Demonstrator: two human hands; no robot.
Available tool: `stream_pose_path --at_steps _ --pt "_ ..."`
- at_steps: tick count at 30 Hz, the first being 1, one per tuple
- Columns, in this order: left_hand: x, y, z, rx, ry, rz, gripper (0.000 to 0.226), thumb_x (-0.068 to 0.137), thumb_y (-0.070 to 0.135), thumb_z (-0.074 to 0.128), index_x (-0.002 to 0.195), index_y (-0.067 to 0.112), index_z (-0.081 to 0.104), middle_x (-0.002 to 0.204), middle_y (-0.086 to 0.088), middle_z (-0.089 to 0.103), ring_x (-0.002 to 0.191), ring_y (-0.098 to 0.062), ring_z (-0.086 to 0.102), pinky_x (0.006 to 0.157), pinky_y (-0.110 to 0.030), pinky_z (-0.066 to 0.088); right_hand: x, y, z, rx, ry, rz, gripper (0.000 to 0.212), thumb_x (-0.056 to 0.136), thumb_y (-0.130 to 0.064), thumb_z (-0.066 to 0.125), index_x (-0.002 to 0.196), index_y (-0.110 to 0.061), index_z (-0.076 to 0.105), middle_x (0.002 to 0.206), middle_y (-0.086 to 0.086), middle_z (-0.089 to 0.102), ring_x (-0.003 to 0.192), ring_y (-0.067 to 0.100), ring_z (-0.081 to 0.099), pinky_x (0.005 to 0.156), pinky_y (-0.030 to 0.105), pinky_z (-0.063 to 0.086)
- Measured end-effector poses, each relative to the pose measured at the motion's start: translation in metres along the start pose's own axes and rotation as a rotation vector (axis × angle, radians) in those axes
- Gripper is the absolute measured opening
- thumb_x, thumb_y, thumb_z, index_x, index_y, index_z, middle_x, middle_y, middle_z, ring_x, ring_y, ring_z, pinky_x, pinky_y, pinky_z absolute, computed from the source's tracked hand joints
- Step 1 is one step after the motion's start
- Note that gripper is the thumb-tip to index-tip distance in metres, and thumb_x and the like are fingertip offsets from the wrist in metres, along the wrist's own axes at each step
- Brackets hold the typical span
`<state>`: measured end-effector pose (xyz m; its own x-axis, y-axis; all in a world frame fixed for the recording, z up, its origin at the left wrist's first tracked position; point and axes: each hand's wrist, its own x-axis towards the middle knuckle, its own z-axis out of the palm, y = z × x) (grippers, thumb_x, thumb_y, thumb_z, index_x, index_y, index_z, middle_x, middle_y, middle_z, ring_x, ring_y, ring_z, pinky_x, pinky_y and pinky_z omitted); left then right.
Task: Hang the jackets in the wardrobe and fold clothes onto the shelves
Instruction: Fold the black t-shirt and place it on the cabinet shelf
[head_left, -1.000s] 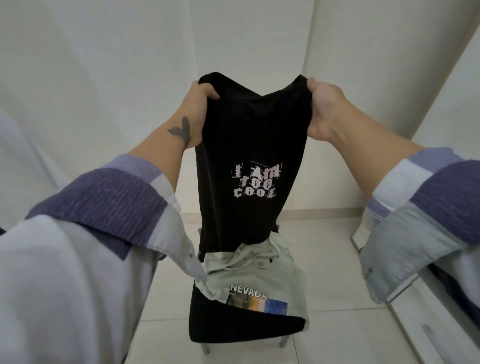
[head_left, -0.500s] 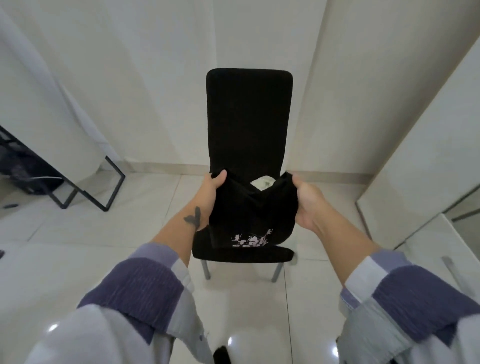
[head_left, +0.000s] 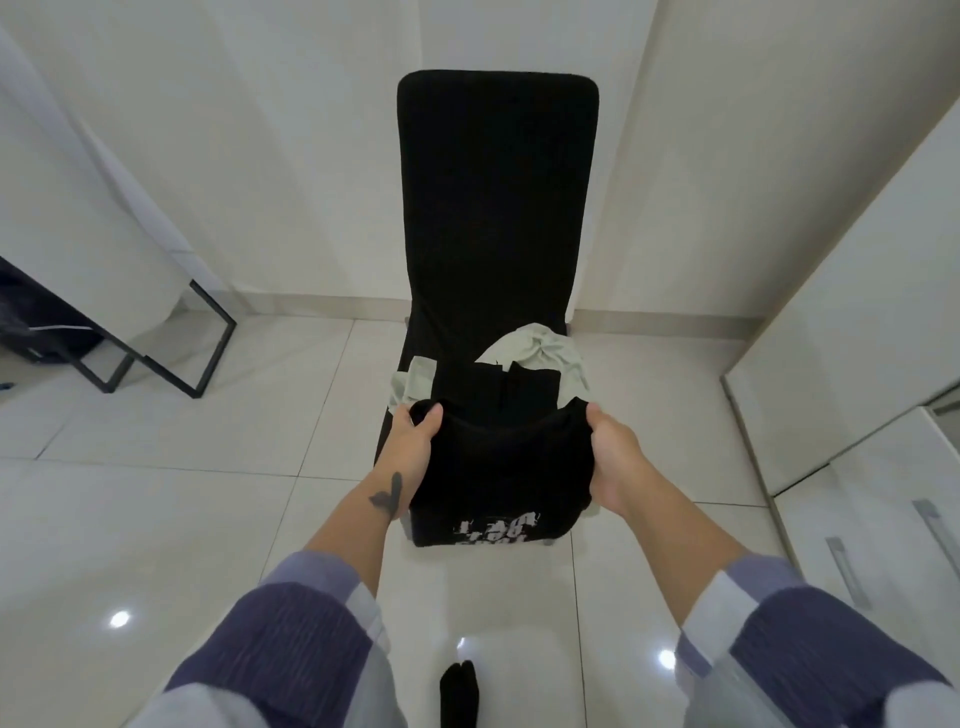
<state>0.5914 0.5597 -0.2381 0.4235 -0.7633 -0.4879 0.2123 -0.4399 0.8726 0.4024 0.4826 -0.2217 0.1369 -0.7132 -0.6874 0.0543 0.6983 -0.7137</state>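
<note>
1. While folded over the black chair's (head_left: 496, 208) seat, black T-shirt (head_left: 501, 467) gripped at both upper corners, white print facing down at the near edge.
2. Left hand (head_left: 413, 447) curled round the shirt's left corner; right hand (head_left: 610, 457) curled round the right corner.
3. Beneath the shirt on the seat, pale green garment (head_left: 545, 348) bunched against the chair back.
4. Right of the chair, white wardrobe drawers (head_left: 883, 519) with metal handles.

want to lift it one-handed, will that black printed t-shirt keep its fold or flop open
Likely floppy: the black printed cotton t-shirt sags between the left hand and right hand. Probably light, pinched only at its edges. Its fold would likely fall open one-handed.
</note>
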Motion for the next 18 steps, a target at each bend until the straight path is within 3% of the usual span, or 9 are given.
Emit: stream_pose_path --at_steps 3,7,9,11,12,15,16,18 --pt "0.063 0.007 0.008 0.021 0.035 0.058 0.043 0.099 0.039 0.043 0.137 0.018 0.037 0.128 -0.005 0.052 0.118 -0.026 0.052 0.105 -0.047 0.041 0.063 -0.014 0.015 -0.055 0.035 -0.063 0.034 0.101 -0.037 0.033 0.116 -0.015 0.055 0.118 0.009 0.060 0.105 0.027 0.058 0.097 0.042 0.047" --pt "0.165 -0.016 0.021 0.135 0.145 0.195 0.030 0.100 0.033 0.041 0.126 0.018 0.045 0.110 0.001 0.055 0.110 -0.020 0.053 0.094 -0.034 0.043 0.166 -0.013 0.032 -0.198 0.153 -0.175 0.041 0.101 -0.039 0.029 0.133 -0.016 0.042 0.130 0.007 0.050 0.117 0.026 0.051 0.104 0.047 0.042" --pt "0.210 -0.034 0.027 0.200 0.231 0.216 0.023 0.098 0.040 0.042 0.116 0.027 0.048 0.104 0.003 0.056 0.103 -0.017 0.055 0.096 -0.038 0.044 0.212 -0.005 0.039 -0.238 0.219 -0.243 0.037 0.102 -0.037 0.029 0.127 -0.013 0.042 0.117 0.006 0.052 0.104 0.021 0.052 0.097 0.039 0.046" --pt "0.251 -0.054 0.033 0.364 0.382 0.257 0.026 0.090 0.058 0.038 0.109 0.042 0.046 0.105 0.009 0.058 0.098 -0.011 0.055 0.099 -0.043 0.042 0.251 0.002 0.045 -0.279 0.284 -0.333 0.032 0.103 -0.033 0.028 0.123 -0.010 0.040 0.095 0.000 0.049 0.083 0.011 0.050 0.074 0.023 0.044" --pt "0.262 -0.059 0.035 0.477 0.448 0.276 0.029 0.089 0.060 0.035 0.110 0.044 0.045 0.107 0.013 0.058 0.094 -0.007 0.051 0.098 -0.038 0.038 0.267 0.004 0.048 -0.310 0.318 -0.385 0.031 0.104 -0.031 0.028 0.123 -0.009 0.040 0.087 -0.004 0.046 0.076 0.007 0.047 0.066 0.020 0.040" --pt "0.285 -0.062 0.043 0.751 0.472 0.292 0.033 0.100 0.044 0.033 0.128 0.031 0.042 0.106 0.014 0.049 0.078 -0.003 0.039 0.076 -0.028 0.028 0.309 0.012 0.052 -0.522 0.441 -0.521 0.031 0.104 -0.032 0.028 0.121 -0.009 0.040 0.075 -0.007 0.046 0.065 0.008 0.047 0.065 0.030 0.041" --pt "0.290 -0.061 0.044 0.794 0.463 0.301 0.034 0.101 0.041 0.033 0.131 0.027 0.042 0.109 0.011 0.048 0.084 -0.007 0.044 0.075 -0.030 0.029 0.320 0.015 0.052 -0.629 0.478 -0.549 0.032 0.103 -0.033 0.028 0.120 -0.009 0.040 0.073 -0.005 0.048 0.064 0.014 0.050 0.067 0.035 0.043" --pt "0.310 -0.072 0.040 0.879 0.462 0.348 0.038 0.101 0.039 0.034 0.132 0.020 0.042 0.127 0.001 0.047 0.117 -0.018 0.045 0.084 -0.033 0.036 0.339 0.024 0.048 -0.824 0.538 -0.568 0.033 0.103 -0.035 0.027 0.121 -0.010 0.041 0.075 0.004 0.055 0.070 0.028 0.057 0.068 0.039 0.045"
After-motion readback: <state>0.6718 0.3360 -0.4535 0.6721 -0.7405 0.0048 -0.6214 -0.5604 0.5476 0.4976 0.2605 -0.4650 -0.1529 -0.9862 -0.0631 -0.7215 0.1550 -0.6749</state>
